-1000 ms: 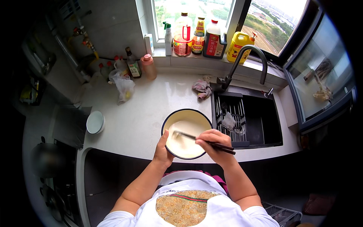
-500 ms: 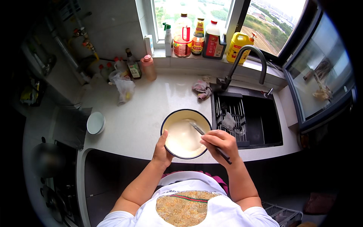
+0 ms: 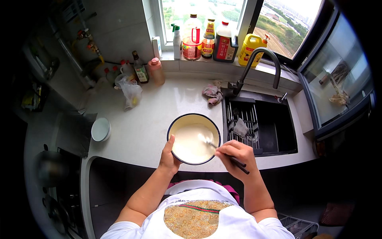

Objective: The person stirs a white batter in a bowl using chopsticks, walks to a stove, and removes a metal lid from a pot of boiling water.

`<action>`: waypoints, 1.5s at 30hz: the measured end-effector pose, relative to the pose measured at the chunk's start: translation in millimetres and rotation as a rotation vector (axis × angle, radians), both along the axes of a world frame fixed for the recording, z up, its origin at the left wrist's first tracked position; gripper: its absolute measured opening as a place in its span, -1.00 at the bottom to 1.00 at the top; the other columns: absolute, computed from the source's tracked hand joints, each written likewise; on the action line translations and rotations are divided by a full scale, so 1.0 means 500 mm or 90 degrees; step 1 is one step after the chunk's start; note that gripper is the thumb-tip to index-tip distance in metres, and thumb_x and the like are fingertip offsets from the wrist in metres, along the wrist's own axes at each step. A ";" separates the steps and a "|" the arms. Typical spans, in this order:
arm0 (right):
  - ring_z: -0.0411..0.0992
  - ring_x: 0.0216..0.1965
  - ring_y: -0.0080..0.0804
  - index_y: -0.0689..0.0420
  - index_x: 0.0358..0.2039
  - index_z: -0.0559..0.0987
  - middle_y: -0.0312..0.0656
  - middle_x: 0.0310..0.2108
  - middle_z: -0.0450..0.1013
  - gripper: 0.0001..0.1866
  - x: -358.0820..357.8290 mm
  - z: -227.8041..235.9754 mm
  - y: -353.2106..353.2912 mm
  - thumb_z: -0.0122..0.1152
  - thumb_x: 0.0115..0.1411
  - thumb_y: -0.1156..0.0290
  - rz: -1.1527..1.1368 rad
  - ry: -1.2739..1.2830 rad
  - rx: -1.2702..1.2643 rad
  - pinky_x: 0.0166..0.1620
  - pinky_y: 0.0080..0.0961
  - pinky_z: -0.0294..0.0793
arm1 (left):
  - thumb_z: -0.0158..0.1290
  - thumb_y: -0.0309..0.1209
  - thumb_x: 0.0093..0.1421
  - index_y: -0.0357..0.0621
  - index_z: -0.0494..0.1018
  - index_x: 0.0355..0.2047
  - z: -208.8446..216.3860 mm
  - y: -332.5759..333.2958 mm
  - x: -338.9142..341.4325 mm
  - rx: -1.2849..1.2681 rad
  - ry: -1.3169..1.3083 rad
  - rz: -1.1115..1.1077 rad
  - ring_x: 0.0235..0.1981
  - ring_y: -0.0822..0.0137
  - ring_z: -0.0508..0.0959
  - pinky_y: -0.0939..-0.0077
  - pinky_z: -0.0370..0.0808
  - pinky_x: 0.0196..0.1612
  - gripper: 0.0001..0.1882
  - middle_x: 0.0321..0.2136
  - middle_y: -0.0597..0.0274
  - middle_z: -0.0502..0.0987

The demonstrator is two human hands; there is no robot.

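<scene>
Near the counter's front edge is a cream-coloured bowl [image 3: 173, 126] with a dark blue rim. Pale, creamy batter [image 3: 191, 142] fills its lower part. My left hand [image 3: 169, 155] grips the bowl's left side, thumb over the rim and fingers underneath. At the right rim, my right hand [image 3: 235, 154] is closed round a stirring utensil [image 3: 240, 162] with a dark handle and a metallic front part. Its front end dips into the batter; motion blur hides the shape of the tip.
A black sink [image 3: 278, 123] with a drain rack [image 3: 250, 133] and tall tap [image 3: 262, 51] is to the right. A crumpled cloth [image 3: 212, 94] lies behind the bowl. A white bowl [image 3: 101, 129], plastic bag [image 3: 130, 93] and bottles [image 3: 140, 69] stand left; more bottles [image 3: 207, 40] line the windowsill.
The bowl has shifted slightly left and away from me with my left hand. My right hand has moved a little right and nearer, and the utensil's tip has swung toward the bowl's right side.
</scene>
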State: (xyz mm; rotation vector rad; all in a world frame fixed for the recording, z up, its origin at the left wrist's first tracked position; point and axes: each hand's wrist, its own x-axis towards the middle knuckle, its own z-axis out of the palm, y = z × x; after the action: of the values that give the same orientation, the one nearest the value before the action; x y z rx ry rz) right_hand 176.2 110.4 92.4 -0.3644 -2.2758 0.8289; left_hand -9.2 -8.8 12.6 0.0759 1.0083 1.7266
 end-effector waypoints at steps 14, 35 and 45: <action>0.44 -0.40 -0.55 0.23 -0.41 0.62 -0.22 -0.46 0.52 -0.95 -0.043 -0.087 0.033 0.31 0.06 0.58 -0.086 0.206 -0.297 -0.33 -0.70 0.39 | -0.07 0.09 0.21 -0.17 0.25 0.12 -0.008 0.006 0.007 -0.014 -0.011 -0.015 0.03 0.21 0.45 0.29 0.45 0.02 -0.33 0.01 0.08 0.43; 0.43 -0.60 -0.64 0.24 -0.49 0.59 -0.30 -0.62 0.48 -0.89 -0.002 -0.084 0.104 0.28 0.11 0.47 -0.269 0.155 -0.518 -0.50 -0.74 0.46 | -0.05 0.05 0.21 -0.16 0.27 0.11 -0.017 0.005 -0.004 0.003 -0.013 -0.004 0.00 0.24 0.48 0.35 0.47 0.00 -0.37 0.00 0.11 0.44; 0.37 -0.71 -0.67 0.21 -0.59 0.58 -0.33 -0.70 0.43 -0.80 0.009 -0.073 0.103 0.32 0.09 0.39 -0.291 0.047 -0.520 -0.65 -0.74 0.31 | -0.05 0.08 0.20 -0.22 0.27 0.10 -0.019 0.001 -0.008 0.000 0.001 0.013 0.02 0.24 0.47 0.34 0.46 0.02 -0.33 -0.02 0.08 0.45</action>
State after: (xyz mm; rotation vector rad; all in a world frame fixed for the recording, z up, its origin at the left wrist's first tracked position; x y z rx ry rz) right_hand 180.5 161.9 55.7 -1.1399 -1.5847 1.4463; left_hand -13.0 -8.3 2.9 0.0674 1.0128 1.7452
